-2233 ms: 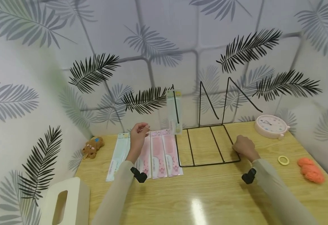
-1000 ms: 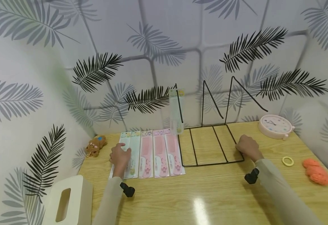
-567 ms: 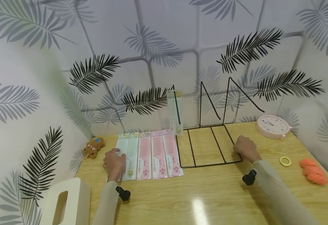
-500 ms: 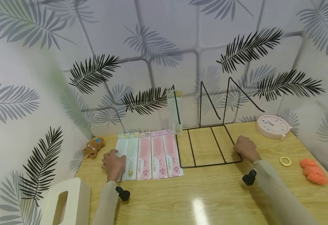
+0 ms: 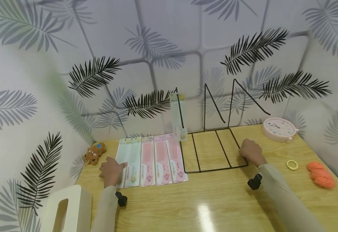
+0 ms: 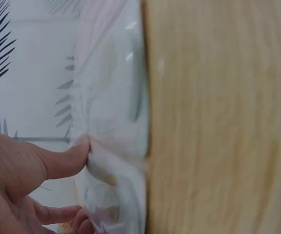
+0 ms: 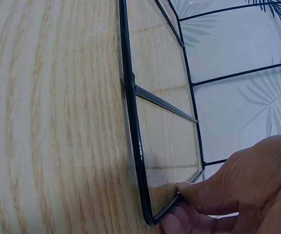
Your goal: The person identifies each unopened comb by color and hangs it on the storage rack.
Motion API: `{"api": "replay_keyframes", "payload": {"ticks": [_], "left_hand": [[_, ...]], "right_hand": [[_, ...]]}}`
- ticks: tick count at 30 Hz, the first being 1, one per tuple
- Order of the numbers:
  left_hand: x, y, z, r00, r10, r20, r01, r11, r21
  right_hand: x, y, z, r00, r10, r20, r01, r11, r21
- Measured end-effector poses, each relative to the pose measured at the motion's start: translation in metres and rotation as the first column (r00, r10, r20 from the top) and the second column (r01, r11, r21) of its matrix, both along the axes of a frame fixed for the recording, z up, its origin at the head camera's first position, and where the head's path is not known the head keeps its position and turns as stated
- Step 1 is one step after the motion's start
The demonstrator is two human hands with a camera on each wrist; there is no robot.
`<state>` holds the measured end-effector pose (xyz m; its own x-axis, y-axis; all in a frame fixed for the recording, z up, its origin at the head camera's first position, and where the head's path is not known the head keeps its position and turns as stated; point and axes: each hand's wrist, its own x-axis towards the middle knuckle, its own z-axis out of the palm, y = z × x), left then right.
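Two hands rest on the wooden desk [image 5: 215, 199], both arms reaching forward in pale sleeves with a small black camera strapped at each wrist. The left hand [image 5: 110, 169] lies low at the near left end of a row of five packaged combs, its thumb and curled fingers pinching the edge of the leftmost green comb packet [image 5: 121, 159]; in the left wrist view the thumb [image 6: 65, 158] presses the clear wrapper [image 6: 113, 122] against the fingers beneath, so this hand is clamped on the packet. Just to its right lie a second green packet [image 5: 133, 161] and three pink comb packets [image 5: 163, 159], side by side and flat. The right hand [image 5: 251, 151] sits at the near right corner of the black wire rack [image 5: 215, 149], fingers curled round the corner wire; the right wrist view shows the fingertips [image 7: 179, 222] wrapped under the frame [image 7: 130, 122]. One more green packet [image 5: 178, 116] stands upright in the rack's leftmost slot, well to the left of that hand. Printing on the packets is too small to read. Beyond the right hand sits a pink clock [image 5: 279, 129]; to its right lie a yellow ring [image 5: 292, 165] and an orange cloth [image 5: 321, 174]. Left of the left hand sits a small brown bear toy [image 5: 94, 153], and nearer the person a cream tissue box [image 5: 65, 209].
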<state>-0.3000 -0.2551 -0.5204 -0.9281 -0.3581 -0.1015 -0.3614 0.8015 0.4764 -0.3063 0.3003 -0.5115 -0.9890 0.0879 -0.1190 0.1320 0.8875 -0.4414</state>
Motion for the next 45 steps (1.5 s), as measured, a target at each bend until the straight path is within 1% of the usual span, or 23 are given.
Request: {"api": "replay_keyframes", "payload": {"ticks": [1,3,6,7,8,11,13,15,18,21,23,25,27,29,30,32,35,37,38,42,45], "left_hand": [[-0.001,-0.001,0.0,1.0,-0.014,0.011,0.014,1.0,-0.019],[-0.004,-0.001,0.0,0.998,-0.058,0.015,0.059,0.998,-0.027],[-0.007,0.001,0.004,0.991,-0.125,-0.047,0.123,0.991,-0.048],[-0.007,0.001,0.007,0.988,-0.136,-0.074,0.132,0.99,-0.057],[-0.007,0.001,0.012,0.984,-0.14,-0.109,0.133,0.989,-0.07],[-0.003,0.002,0.033,0.972,-0.104,-0.21,0.084,0.991,-0.099],[0.002,0.004,0.051,0.961,-0.07,-0.267,0.053,0.996,-0.069],[0.007,0.01,0.066,0.948,-0.061,-0.313,0.059,0.998,-0.016],[0.014,0.023,0.084,0.929,-0.089,-0.358,0.129,0.988,0.088],[0.019,0.036,0.096,0.911,-0.126,-0.394,0.203,0.966,0.162],[0.021,0.042,0.102,0.894,-0.14,-0.425,0.246,0.947,0.205],[0.023,0.046,0.105,0.877,-0.147,-0.458,0.289,0.922,0.257],[0.024,0.05,0.108,0.859,-0.144,-0.491,0.334,0.884,0.326],[0.025,0.053,0.11,0.844,-0.138,-0.519,0.38,0.835,0.397],[0.026,0.055,0.111,0.838,-0.135,-0.529,0.401,0.81,0.428],[0.028,0.058,0.114,0.832,-0.126,-0.54,0.422,0.775,0.47],[0.033,0.065,0.12,0.828,-0.125,-0.547,0.442,0.746,0.498],[0.035,0.071,0.124,0.825,-0.132,-0.55,0.456,0.731,0.507],[0.036,0.074,0.126,0.82,-0.135,-0.557,0.468,0.718,0.515],[0.038,0.084,0.13,0.797,-0.148,-0.586,0.526,0.648,0.551],[0.039,0.09,0.13,0.773,-0.144,-0.618,0.565,0.599,0.568]], "right_hand": [[0.0,0.001,0.0,1.0,0.004,0.003,-0.004,1.0,0.001],[0.0,0.003,-0.001,1.0,0.007,-0.001,-0.007,1.0,0.015],[0.0,0.004,-0.001,1.0,0.002,-0.017,-0.001,0.999,0.035],[0.0,0.004,-0.001,1.0,0.002,-0.023,-0.001,0.999,0.036],[0.0,0.003,-0.001,1.0,0.002,-0.027,-0.001,0.999,0.035],[0.0,-0.002,-0.002,1.0,0.008,-0.02,-0.008,1.0,0.021],[0.0,-0.004,-0.002,1.0,0.006,-0.007,-0.006,1.0,0.019],[0.0,-0.005,-0.003,1.0,-0.01,0.004,0.01,1.0,0.03],[0.0,-0.004,-0.003,0.999,-0.035,0.012,0.034,0.998,0.051],[0.0,-0.004,-0.003,0.999,-0.044,0.016,0.043,0.997,0.061],[-0.001,-0.003,-0.004,0.999,-0.042,0.018,0.041,0.997,0.064],[-0.001,-0.003,-0.003,0.999,-0.04,0.021,0.039,0.997,0.062],[-0.001,-0.003,-0.003,0.999,-0.038,0.02,0.037,0.998,0.057],[-0.001,-0.003,-0.002,0.999,-0.036,0.016,0.035,0.998,0.048],[0.0,-0.003,-0.002,0.999,-0.036,0.016,0.035,0.998,0.044],[0.001,-0.003,-0.001,0.999,-0.033,0.017,0.033,0.999,0.034],[0.002,-0.002,0.001,0.999,-0.031,0.017,0.03,0.999,0.023],[0.003,-0.002,0.002,0.999,-0.029,0.016,0.029,0.999,0.019],[0.003,-0.002,0.002,0.999,-0.03,0.014,0.03,0.999,0.018],[0.002,-0.004,0.003,1.0,-0.028,0.011,0.027,0.999,0.024],[0.0,-0.006,0.004,1.0,-0.026,0.011,0.025,0.999,0.03]]}}
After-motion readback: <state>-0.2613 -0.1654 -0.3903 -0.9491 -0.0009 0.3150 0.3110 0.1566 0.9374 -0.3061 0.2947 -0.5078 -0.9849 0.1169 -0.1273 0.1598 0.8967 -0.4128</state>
